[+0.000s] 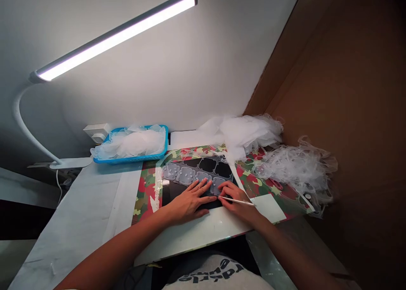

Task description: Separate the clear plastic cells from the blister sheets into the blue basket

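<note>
A sheer white mesh piece point(186, 176) with scalloped outlined panels lies over a black sheet point(173, 190). Pressed on it with fingers spread flat is my left hand point(192, 201), which holds nothing. Close beside it, my right hand point(236, 201) is closed around a thin white pen-like tool point(239, 201). The tool's dark tip points left and rests at the mesh near my left index finger. Whether the tip is a blade cannot be made out. Some of the panels are hidden under my fingers.
A blue basket point(166, 140) of folded white mesh stands at the back left. White mesh point(247, 131) is piled at the back right, with tangled offcuts point(296, 165) nearer. A lamp point(117, 34) hangs overhead. Brown cardboard point(342, 112) walls the right side.
</note>
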{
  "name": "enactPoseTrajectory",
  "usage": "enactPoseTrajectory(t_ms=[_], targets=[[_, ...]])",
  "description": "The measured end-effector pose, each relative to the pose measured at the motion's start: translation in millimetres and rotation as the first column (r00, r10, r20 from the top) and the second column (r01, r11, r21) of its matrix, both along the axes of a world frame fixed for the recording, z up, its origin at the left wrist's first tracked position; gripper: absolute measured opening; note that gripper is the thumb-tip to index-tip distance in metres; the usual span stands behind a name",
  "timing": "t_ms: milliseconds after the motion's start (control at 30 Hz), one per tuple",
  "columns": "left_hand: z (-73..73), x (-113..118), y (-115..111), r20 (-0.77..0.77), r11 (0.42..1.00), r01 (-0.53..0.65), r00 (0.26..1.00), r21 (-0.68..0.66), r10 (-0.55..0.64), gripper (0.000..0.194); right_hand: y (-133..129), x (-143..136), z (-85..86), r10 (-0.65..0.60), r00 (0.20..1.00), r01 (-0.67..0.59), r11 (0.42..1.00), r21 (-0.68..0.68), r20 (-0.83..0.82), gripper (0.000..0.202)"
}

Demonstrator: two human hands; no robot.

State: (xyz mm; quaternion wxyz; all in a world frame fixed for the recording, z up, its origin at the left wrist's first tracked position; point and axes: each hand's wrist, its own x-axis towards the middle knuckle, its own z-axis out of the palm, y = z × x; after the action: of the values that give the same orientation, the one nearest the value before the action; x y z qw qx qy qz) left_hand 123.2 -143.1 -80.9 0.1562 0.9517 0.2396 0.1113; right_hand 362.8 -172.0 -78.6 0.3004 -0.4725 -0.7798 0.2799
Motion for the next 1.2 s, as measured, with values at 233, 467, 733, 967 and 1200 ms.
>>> enactPoseTrajectory(t_ms=[233, 467, 733, 967, 1200], targets=[[-1.9, -0.1, -0.6, -0.032, 1.0, -0.005, 0.999, 0.029, 0.006, 0.061, -1.3, 1.2, -5.1, 0.048, 0.996, -0.055, 0.995, 0.084, 0.078, 0.015], [-7.5, -0.8, -2.2, -0.015, 0.999, -0.033, 0.999, 0.034, 0.033, 0.062, 4.1, 2.7, -15.6, -0.141, 0.989, 0.127, 0.953, 0.275, 0.032, 0.019], [10.5, 7.1, 6.6, 0.039, 0.987, -0.106, 0.993, -0.122, 0.112, 0.04, -4.4, 45.6, -6.9, -0.648, 0.701, 0.671, 0.741, -0.034, -0.299, 0.029], [27.7, 67.5, 57.9, 0.015, 0.752, -0.359, 0.898, -0.553, 0.44, 0.058, -13.3, 13.4, 6.0, -0.346, 0.896, 0.33, 0.938, -0.105, -0.277, 0.019], [18.7, 75.8, 55.0, 0.015, 0.836, -0.382, 0.907, -0.395, 0.421, 0.009, 41.4, 34.7, 6.3, -0.409, 0.784, 0.178, 0.869, -0.462, -0.467, 0.027]])
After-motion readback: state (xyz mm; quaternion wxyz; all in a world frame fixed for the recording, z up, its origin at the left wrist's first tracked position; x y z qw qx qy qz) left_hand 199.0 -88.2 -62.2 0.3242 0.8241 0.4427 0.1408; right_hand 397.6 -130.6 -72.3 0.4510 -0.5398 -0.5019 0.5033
